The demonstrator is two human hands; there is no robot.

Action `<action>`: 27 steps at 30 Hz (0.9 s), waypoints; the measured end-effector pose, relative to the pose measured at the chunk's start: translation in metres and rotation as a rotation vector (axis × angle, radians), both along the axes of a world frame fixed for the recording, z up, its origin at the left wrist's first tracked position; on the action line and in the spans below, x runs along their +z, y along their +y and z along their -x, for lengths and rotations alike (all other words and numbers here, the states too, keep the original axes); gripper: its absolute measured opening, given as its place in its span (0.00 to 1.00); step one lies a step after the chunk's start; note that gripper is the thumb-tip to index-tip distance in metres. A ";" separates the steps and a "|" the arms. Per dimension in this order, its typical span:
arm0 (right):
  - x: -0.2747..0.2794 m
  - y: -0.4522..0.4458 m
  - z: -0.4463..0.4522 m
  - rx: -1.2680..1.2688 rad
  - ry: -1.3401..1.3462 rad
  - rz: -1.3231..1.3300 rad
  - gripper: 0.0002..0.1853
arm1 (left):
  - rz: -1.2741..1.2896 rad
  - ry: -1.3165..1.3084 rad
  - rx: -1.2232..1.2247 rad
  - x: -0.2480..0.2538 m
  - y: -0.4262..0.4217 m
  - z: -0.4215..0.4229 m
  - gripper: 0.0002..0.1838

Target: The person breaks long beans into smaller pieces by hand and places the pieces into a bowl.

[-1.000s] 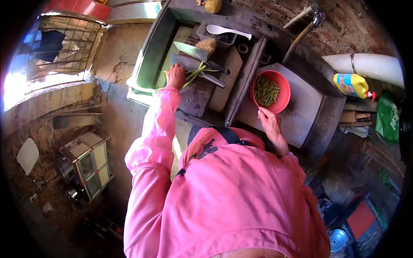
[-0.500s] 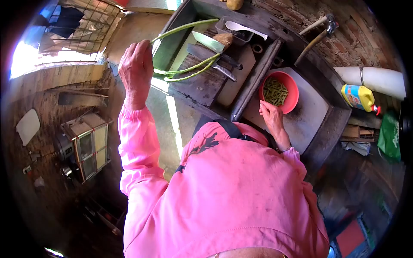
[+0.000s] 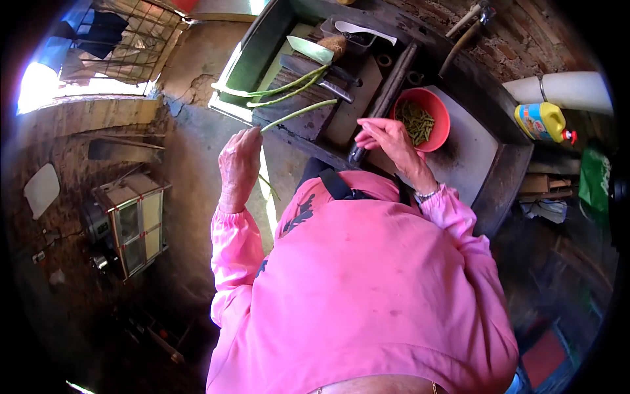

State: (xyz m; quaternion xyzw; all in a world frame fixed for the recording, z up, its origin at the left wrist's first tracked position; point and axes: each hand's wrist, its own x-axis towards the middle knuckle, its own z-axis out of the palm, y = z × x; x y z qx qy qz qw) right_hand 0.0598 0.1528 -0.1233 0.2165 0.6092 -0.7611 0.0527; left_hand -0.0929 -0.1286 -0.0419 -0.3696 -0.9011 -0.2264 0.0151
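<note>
From where I stand, the left hand (image 3: pixel 239 167) is closed in a pinch on 1 long green bean (image 3: pixel 298 113); a thin green end hangs below that fist, and the bean's longer part sticks out in front of it; the grip seems to suit something so long and bendy, keeping the free part slanted across toward the other side. The right hand (image 3: pixel 397 146) hovers with its fingers loosely parted; I see nothing between them, though the far side of the palm is hidden from me.

The red bowl (image 3: pixel 442 121) sits just beyond the right hand, probably so that it stays within easy reach; short green pieces (image 3: pixel 417 123) lie in it; whether the hand touches the rim I cannot tell. Beyond the left hand, more long beans (image 3: pixel 275 91) lie across the board (image 3: pixel 308 125), their ends reaching past its edge, as they look too long to fit; a broad knife (image 3: pixel 310 49) rests farther off, behind them.

As for the held bean, it starts at the left fingertips and runs up and rightward; its tip ends between the hands, near the right fingers but apart from them; the loose beans lie farther out, ahead of the left hand and to the left of the right.
</note>
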 end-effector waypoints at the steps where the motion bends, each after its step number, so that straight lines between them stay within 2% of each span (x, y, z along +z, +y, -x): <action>1: 0.009 -0.001 0.004 0.005 0.015 0.027 0.21 | -0.003 -0.029 0.003 0.001 -0.002 -0.006 0.06; 7: 0.056 -0.016 0.018 0.081 0.101 0.080 0.18 | -0.032 -0.115 0.019 -0.003 -0.016 -0.034 0.09; 10: 0.061 -0.025 0.016 0.113 0.108 0.106 0.16 | -0.105 -0.143 0.019 -0.009 -0.021 -0.046 0.07; 23: 0.080 -0.038 0.002 0.176 0.152 0.134 0.15 | -0.119 -0.161 0.039 -0.014 -0.028 -0.067 0.06; 27: 0.088 -0.034 0.000 0.185 0.106 0.235 0.16 | -0.093 -0.037 0.015 -0.005 -0.026 -0.064 0.06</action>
